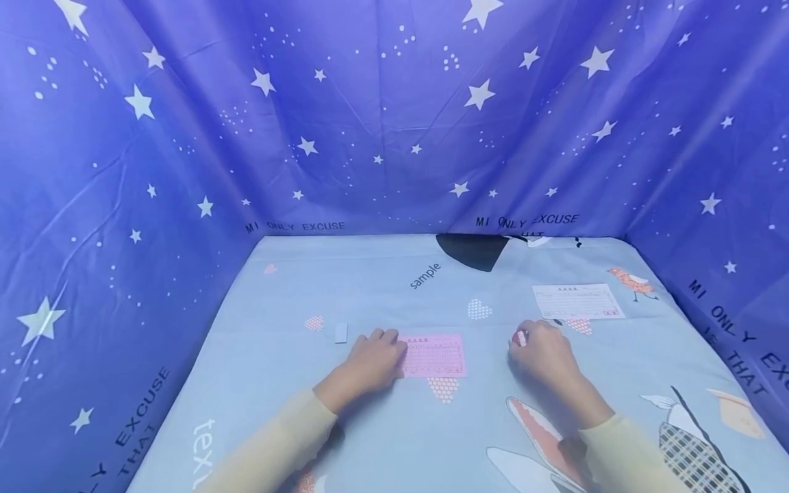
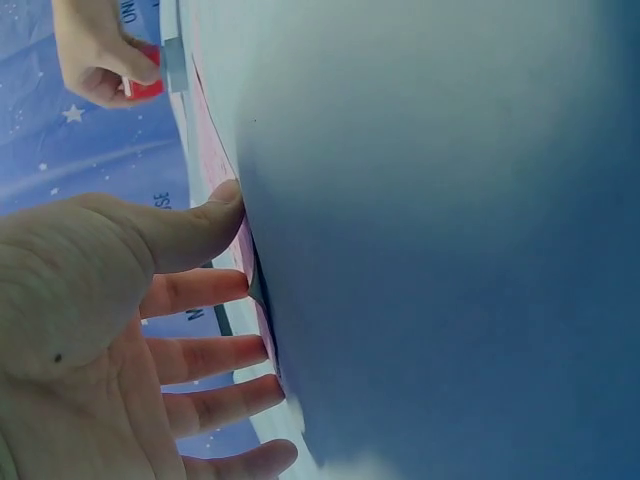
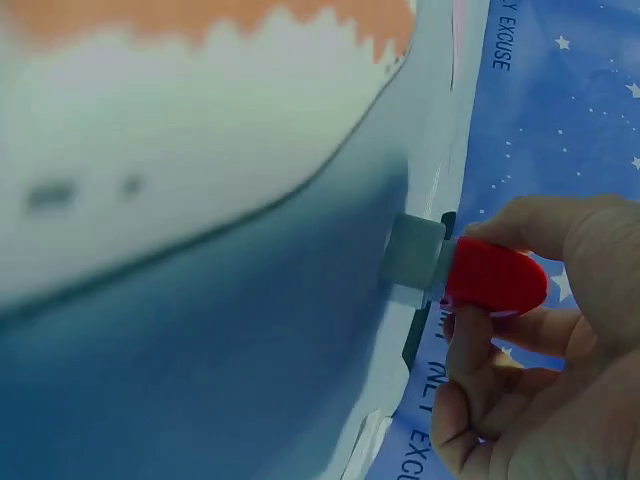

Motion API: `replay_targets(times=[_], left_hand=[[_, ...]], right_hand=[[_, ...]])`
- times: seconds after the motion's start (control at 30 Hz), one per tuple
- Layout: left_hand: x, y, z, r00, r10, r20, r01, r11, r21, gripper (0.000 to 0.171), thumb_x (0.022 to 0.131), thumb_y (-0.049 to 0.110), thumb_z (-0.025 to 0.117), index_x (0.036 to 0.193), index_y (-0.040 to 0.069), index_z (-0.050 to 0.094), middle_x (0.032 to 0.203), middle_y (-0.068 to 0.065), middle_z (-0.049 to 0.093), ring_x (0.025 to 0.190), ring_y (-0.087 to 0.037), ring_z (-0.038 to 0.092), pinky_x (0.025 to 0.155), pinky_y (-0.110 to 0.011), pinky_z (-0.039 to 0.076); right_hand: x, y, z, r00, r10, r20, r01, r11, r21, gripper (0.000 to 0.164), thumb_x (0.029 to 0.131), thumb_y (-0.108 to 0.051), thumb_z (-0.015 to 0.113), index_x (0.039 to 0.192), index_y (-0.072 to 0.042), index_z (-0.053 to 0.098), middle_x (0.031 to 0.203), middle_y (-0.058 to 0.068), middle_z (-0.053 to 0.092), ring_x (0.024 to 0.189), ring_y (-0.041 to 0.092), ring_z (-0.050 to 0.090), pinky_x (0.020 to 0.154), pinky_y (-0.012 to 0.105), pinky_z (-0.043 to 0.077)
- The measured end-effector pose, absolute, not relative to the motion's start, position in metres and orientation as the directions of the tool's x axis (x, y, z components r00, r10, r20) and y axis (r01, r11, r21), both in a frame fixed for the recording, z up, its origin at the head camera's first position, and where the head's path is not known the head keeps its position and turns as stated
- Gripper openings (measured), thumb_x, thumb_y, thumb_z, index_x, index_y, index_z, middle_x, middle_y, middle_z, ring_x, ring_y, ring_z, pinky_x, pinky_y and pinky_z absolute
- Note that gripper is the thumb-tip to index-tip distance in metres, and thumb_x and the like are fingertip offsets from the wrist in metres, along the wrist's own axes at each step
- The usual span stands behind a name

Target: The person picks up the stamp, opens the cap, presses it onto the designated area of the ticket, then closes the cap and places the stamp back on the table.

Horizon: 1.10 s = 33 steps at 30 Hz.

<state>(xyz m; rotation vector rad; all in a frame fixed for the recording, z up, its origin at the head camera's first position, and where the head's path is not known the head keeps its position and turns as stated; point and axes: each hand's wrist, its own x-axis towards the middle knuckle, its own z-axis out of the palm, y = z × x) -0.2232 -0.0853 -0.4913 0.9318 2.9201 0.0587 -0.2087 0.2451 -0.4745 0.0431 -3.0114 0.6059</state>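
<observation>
In the head view, the left hand rests on the left edge of a pink slip lying on the counter. Light, even pressure there should stop the paper sliding. The slip is thin and printed with a ruled grid under a heading. Right of it, the right hand holds a red stamp; a white slip lies beyond and to the right, a pale block to the left.

In the left wrist view, the fingers are spread and nearly straight, tips at the pink slip's edge, which seems slightly raised; smoothing it flat would help.

In the right wrist view, the fingers pinch the stamp's rounded red handle, leaving its squarish grey end free. A firm, centred hold and level wrist suit it. Whether that end touches the counter, I cannot tell.
</observation>
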Motion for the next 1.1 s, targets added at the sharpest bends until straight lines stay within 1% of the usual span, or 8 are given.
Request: replay_targets(times=[0.17,0.27,0.33,0.43,0.6,0.73,0.9,1.1], left_hand=[[-0.223,-0.086,-0.492,-0.809,0.584,-0.058,0.581,0.811,0.063,0.041,0.087,0.039,0.077,0.119,0.015,0.068,0.117,-0.005,0.06,0.102,-0.025,0.055,0.076,-0.04,0.048],[-0.224,-0.088,-0.49,-0.814,0.577,-0.063,0.574,0.817,0.065,0.042,0.087,0.039,0.078,0.119,0.014,0.068,0.118,-0.006,0.06,0.103,-0.026,0.056,0.077,-0.042,0.049],[-0.224,-0.089,-0.49,-0.818,0.571,-0.068,0.568,0.821,0.065,0.043,0.086,0.039,0.078,0.12,0.014,0.068,0.12,-0.007,0.061,0.104,-0.026,0.056,0.078,-0.043,0.049],[-0.223,-0.089,-0.491,-0.815,0.575,-0.07,0.572,0.818,0.057,0.045,0.086,0.04,0.078,0.121,0.014,0.068,0.122,-0.007,0.061,0.105,-0.026,0.056,0.079,-0.042,0.049],[-0.223,-0.087,-0.492,-0.805,0.591,-0.049,0.589,0.807,0.05,0.044,0.086,0.04,0.078,0.12,0.014,0.068,0.118,-0.007,0.061,0.101,-0.025,0.056,0.074,-0.04,0.048],[-0.223,-0.087,-0.493,-0.806,0.591,-0.047,0.589,0.807,0.043,0.044,0.085,0.04,0.079,0.12,0.014,0.068,0.117,-0.007,0.061,0.1,-0.025,0.056,0.074,-0.04,0.048],[-0.224,-0.088,-0.494,-0.808,0.587,-0.043,0.586,0.81,0.033,0.046,0.084,0.041,0.079,0.12,0.014,0.068,0.117,-0.007,0.062,0.099,-0.025,0.056,0.074,-0.04,0.048],[-0.224,-0.087,-0.496,-0.805,0.591,-0.047,0.59,0.807,0.036,0.046,0.085,0.041,0.078,0.121,0.014,0.067,0.12,-0.008,0.061,0.102,-0.026,0.056,0.075,-0.041,0.048]], right_hand=[[-0.208,0.226,-0.472,-0.978,-0.061,0.202,-0.105,0.97,-0.218,0.031,0.085,-0.022,0.068,0.108,-0.001,0.07,0.102,0.02,0.063,0.093,0.042,0.058,0.079,0.063,0.042],[-0.212,0.2,-0.471,-0.937,-0.188,0.293,-0.232,0.965,-0.122,0.033,0.087,-0.022,0.069,0.113,-0.002,0.071,0.108,0.021,0.065,0.099,0.042,0.057,0.085,0.062,0.041],[-0.216,0.182,-0.473,-0.911,-0.281,0.302,-0.322,0.942,-0.094,0.03,0.087,-0.021,0.07,0.111,-0.003,0.072,0.103,0.018,0.066,0.095,0.038,0.058,0.083,0.058,0.044],[-0.222,0.163,-0.478,-0.907,-0.354,0.227,-0.385,0.917,-0.106,0.023,0.086,-0.019,0.072,0.103,-0.005,0.073,0.09,0.01,0.065,0.082,0.029,0.056,0.074,0.05,0.047],[-0.231,0.157,-0.489,-0.945,-0.325,0.047,-0.328,0.931,-0.161,0.015,0.084,-0.017,0.072,0.095,-0.008,0.071,0.079,0.003,0.054,0.072,0.021,0.049,0.064,0.038,0.045],[-0.237,0.157,-0.493,-0.956,-0.29,-0.044,-0.274,0.937,-0.219,0.021,0.083,-0.018,0.073,0.102,-0.008,0.07,0.082,0.002,0.053,0.076,0.021,0.049,0.067,0.039,0.046],[-0.246,0.158,-0.493,-0.958,-0.269,-0.094,-0.236,0.934,-0.27,0.031,0.08,-0.02,0.075,0.108,-0.008,0.068,0.088,0.004,0.056,0.082,0.023,0.053,0.074,0.045,0.048],[-0.252,0.158,-0.492,-0.963,-0.231,-0.137,-0.17,0.92,-0.353,0.02,0.077,-0.017,0.075,0.094,-0.011,0.066,0.087,0.004,0.055,0.08,0.022,0.052,0.074,0.043,0.048]])
